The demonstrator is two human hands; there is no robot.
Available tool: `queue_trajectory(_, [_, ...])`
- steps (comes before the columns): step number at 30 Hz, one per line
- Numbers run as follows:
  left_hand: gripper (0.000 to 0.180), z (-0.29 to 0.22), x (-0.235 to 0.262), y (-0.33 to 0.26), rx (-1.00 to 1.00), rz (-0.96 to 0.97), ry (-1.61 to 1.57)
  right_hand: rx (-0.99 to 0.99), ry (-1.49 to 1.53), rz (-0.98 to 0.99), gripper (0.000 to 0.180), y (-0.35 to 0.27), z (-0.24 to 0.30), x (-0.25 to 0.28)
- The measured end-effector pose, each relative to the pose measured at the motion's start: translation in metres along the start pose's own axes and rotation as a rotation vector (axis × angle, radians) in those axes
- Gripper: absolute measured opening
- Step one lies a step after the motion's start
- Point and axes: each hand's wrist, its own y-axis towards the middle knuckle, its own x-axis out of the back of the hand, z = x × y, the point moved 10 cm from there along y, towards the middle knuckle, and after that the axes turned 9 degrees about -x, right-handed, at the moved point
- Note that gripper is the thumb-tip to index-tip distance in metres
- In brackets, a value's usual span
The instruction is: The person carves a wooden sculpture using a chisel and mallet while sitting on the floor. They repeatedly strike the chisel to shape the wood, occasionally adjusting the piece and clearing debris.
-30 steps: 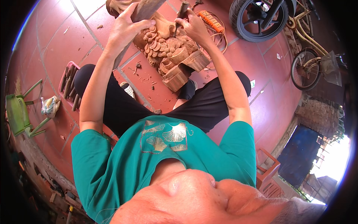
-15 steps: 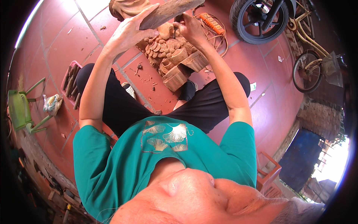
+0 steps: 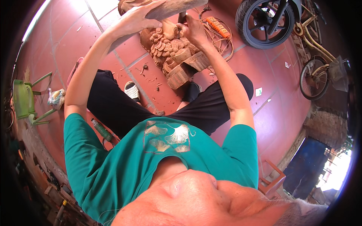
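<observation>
My left hand (image 3: 137, 19) is wrapped around a long, thick wooden club (image 3: 175, 8), its thumb showing on the near side. The club's far end reaches over the top of a chisel (image 3: 182, 17). Closed around that chisel is my right hand (image 3: 193, 29), low over the carving. A brown wood carving (image 3: 166, 49) with coin-like discs and a blocky base lies tilted on the floor between my feet. Whether the chisel's edge touches the wood cannot be made out.
Wood chips dot the red tiled floor (image 3: 139, 88). An orange power strip (image 3: 218, 27) with coiled cord lies right of the carving. Beyond are a motorbike wheel (image 3: 266, 22) and a bicycle wheel (image 3: 315, 78). On the left are a green chair (image 3: 24, 98) and a green power tool (image 3: 101, 130).
My left forearm and elbow have swung outward to the left with the club still in hand. My left leg has shifted, and the green power tool has come into view. The right hand still grips the chisel.
</observation>
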Motion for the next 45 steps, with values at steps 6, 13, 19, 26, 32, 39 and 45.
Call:
queue_trajectory(6, [0.083, 0.0, 0.005, -0.001, -0.059, -0.116, -0.1, 0.01, 0.056, 0.033, 0.03, 0.0, 0.001, 0.0])
queue_trajectory(13, [0.084, -0.046, 0.028, 0.0, -0.006, -0.153, -0.075, -0.127, 0.036, 0.101, 0.032, -0.001, -0.001, 0.001])
queue_trajectory(19, [0.083, 0.005, -0.005, -0.008, -0.007, -0.069, 0.014, -0.155, 0.082, 0.096, 0.031, -0.001, -0.005, 0.002])
queue_trajectory(26, [0.081, 0.01, 0.009, -0.009, 0.04, -0.104, -0.017, -0.373, 0.479, 0.084, 0.027, 0.008, -0.058, 0.014])
queue_trajectory(32, [0.079, 0.013, 0.019, -0.01, -0.059, -0.172, 0.013, -0.211, 0.227, 0.14, 0.021, 0.013, -0.029, 0.0])
queue_trajectory(39, [0.08, -0.036, 0.037, -0.01, -0.041, -0.189, -0.073, -0.126, 0.31, 0.173, 0.024, 0.011, -0.021, -0.006])
queue_trajectory(45, [0.078, -0.074, 0.057, -0.012, 0.071, -0.239, -0.107, -0.12, 0.181, 0.181, 0.024, 0.006, -0.006, 0.0])
